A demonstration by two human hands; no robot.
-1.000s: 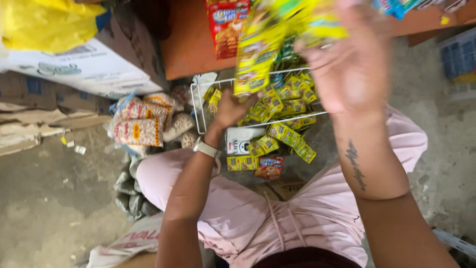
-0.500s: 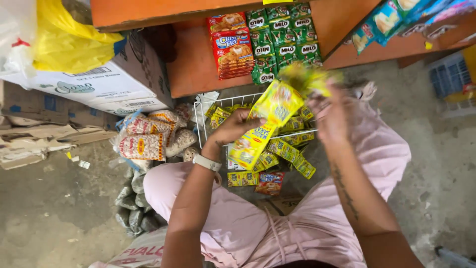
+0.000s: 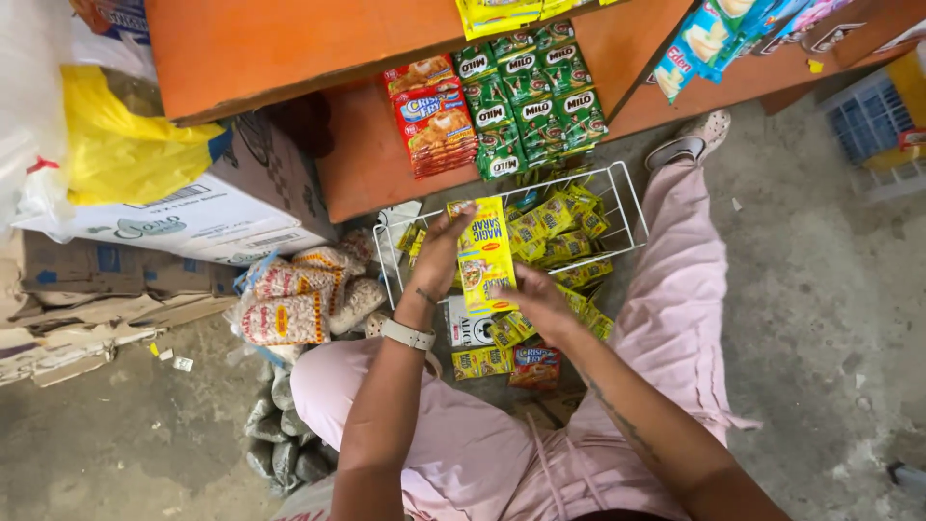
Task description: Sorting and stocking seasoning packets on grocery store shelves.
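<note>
Both hands hold a strip of yellow sachets (image 3: 485, 256) upright over a white wire basket (image 3: 625, 193). My left hand (image 3: 442, 253), with a white wristband, grips the strip's top left edge. My right hand (image 3: 537, 299) holds its lower right side. More yellow sachets (image 3: 558, 224) lie piled in the basket beneath. I am crouched in pink trousers facing an orange shelf (image 3: 367, 164).
Red snack packs (image 3: 431, 114) and green sachet packs (image 3: 531, 108) stand on the low shelf. A cardboard box (image 3: 207, 207) with a yellow bag (image 3: 121, 145) sits to the left. Bagged goods (image 3: 294, 299) lie beside the basket. A blue crate (image 3: 873, 116) is at right.
My hands have come down from head height to the basket with the yellow strip. The view has tilted down, and the shelf with its packs has come into sight.
</note>
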